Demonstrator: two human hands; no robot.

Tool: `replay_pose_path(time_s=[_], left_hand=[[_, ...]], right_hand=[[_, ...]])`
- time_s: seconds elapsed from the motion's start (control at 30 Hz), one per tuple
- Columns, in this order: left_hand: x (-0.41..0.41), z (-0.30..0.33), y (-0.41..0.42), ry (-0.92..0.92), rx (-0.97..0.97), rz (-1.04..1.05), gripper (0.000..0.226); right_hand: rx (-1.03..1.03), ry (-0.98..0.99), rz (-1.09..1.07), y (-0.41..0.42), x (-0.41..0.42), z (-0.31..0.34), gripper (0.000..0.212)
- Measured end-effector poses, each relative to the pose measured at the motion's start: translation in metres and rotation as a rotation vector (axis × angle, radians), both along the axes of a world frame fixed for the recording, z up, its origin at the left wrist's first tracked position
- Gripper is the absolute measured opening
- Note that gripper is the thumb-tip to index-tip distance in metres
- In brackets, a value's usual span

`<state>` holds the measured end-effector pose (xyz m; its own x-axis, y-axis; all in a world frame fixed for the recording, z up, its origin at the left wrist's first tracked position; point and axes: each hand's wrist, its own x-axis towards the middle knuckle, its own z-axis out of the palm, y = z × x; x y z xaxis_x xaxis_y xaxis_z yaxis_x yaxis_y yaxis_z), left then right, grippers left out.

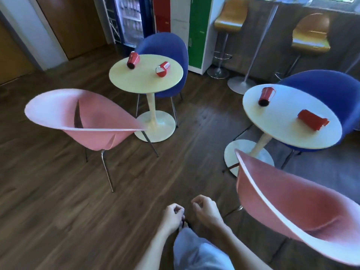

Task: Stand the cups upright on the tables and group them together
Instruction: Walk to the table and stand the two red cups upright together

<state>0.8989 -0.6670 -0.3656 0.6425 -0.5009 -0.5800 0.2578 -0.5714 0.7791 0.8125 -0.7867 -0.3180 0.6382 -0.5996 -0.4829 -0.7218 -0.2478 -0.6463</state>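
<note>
Two round white tables stand ahead. On the left table [136,82] a red cup [133,60] lies tipped at the back left and another red cup [162,69] lies on its side, mouth towards me. The right table [282,133] holds a red cup [266,96] lying tipped at its far left and a red cup [312,120] flat on its side near the right. My left hand [172,216] and my right hand [206,210] hang low over the floor, far from both tables, fingers curled and holding nothing.
A pink chair [81,117] stands before the left table and another pink chair [303,209] before the right one. Blue chairs [165,45] sit behind each table. Bar stools [229,16], a drinks fridge [130,20] and coloured lockers line the back. Dark wood floor [194,133] runs between the tables.
</note>
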Motion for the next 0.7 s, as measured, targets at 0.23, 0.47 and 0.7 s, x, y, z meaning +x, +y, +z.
replay_pose_path(time_s=[0.23, 0.47, 0.7], left_hand=[[0.144, 0.031, -0.127, -0.017, -0.045, 0.041, 0.022], [0.293, 0.026, -0.223, -0.032, -0.071, 0.033, 0.02], [0.479, 0.039, -0.304, -0.139, -0.024, -0.021, 0.02]], right_hand=[[-0.009, -0.019, 0.037, -0.116, 0.148, 0.016, 0.017], [0.013, -0.032, 0.011, -0.203, 0.287, 0.012, 0.019], [-0.018, -0.033, -0.016, -0.288, 0.458, 0.02, 0.016]])
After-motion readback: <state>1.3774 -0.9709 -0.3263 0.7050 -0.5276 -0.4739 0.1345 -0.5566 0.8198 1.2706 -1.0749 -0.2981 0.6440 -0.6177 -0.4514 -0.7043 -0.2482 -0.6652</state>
